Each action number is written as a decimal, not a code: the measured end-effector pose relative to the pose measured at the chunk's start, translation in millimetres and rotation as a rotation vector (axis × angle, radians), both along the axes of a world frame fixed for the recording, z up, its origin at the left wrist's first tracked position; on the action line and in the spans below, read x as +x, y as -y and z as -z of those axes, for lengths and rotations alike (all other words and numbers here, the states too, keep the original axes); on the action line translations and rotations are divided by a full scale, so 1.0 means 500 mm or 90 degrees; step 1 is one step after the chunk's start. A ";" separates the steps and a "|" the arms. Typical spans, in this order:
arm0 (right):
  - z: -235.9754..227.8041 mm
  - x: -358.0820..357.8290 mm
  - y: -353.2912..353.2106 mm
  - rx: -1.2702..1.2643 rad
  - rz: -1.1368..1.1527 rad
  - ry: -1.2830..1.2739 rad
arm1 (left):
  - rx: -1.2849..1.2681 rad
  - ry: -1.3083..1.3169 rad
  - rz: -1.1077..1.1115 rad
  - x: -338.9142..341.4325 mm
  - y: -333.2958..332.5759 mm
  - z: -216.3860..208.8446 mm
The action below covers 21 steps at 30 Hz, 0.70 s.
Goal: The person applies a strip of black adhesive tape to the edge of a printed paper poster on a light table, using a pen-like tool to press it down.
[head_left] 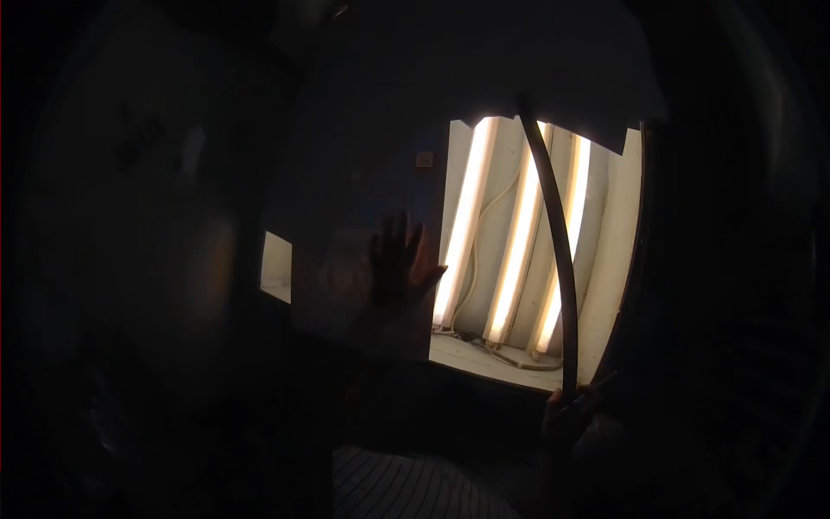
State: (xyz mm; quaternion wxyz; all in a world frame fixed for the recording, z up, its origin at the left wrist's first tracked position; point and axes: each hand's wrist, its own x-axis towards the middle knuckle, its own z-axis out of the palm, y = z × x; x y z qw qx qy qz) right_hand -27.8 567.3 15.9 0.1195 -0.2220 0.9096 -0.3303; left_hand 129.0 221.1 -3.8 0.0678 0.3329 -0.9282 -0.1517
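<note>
My left hand lies with fingers spread on a dark sheet, beside the left edge of a lit opening. Low on the right, my right hand is closed round the lower end of a long, dark, curved strip. The strip rises across the opening to the sheet's lower edge at the top. Something thin juts out beside my right hand, too dark to name. Behind the opening is a pale light box with three glowing tube lights.
Pale cables run between the tubes and along the box's bottom. A small pale square sits on the dark sheet. Farther left, a small bright gap shows. Striped cloth lies at the bottom edge. The surroundings are very dark.
</note>
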 end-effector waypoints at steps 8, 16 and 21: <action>-0.008 0.026 -0.025 0.042 0.006 -0.025 | -0.072 0.110 -0.058 -0.040 -0.151 0.034; -0.028 0.049 -0.006 0.090 -0.059 -0.110 | -0.054 -0.090 0.069 -0.237 -0.099 0.062; 0.038 0.078 -0.018 0.088 -0.038 -0.083 | -0.163 -0.058 0.106 -0.293 0.086 0.065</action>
